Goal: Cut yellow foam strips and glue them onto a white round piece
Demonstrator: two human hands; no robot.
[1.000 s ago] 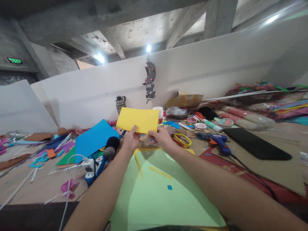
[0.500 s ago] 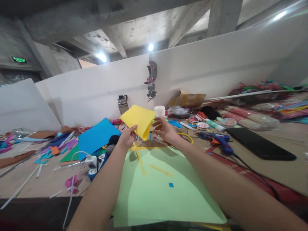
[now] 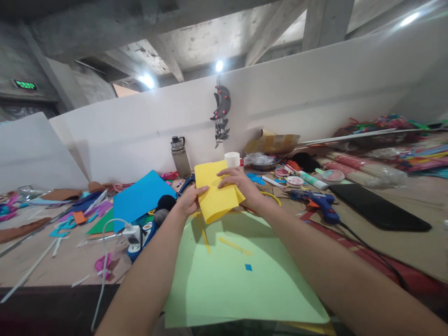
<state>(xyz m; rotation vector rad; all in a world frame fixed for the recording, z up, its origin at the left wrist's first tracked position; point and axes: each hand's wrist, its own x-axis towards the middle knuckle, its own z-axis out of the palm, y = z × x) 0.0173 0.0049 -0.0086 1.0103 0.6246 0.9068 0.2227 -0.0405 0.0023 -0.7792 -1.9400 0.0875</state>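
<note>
Between my two hands a yellow craft sheet (image 3: 213, 200) is held up, bent over so its lower edge forms a rounded fold. My left hand (image 3: 189, 200) pinches its left edge, thumb on the near face. On the right side, my right hand (image 3: 238, 184) grips the sheet, its fingers lying across the front and the thumb hidden. Below them lies a large pale green sheet (image 3: 245, 294). On that sheet are a yellow strip (image 3: 235, 246), another yellow strip (image 3: 204, 235) and a small blue square (image 3: 248, 267).
To the left are a blue sheet (image 3: 140, 196), a white plug (image 3: 133, 234) with its cable, and coloured scraps. A bottle (image 3: 181, 158) and paper cups (image 3: 232, 159) stand behind. A blue glue gun (image 3: 324, 205) and a black slab (image 3: 380, 207) lie on the right.
The yellow sheet has come lower and turned, with its fold now facing down. My right hand, earlier apart from the sheet at its right, now has hold of it.
</note>
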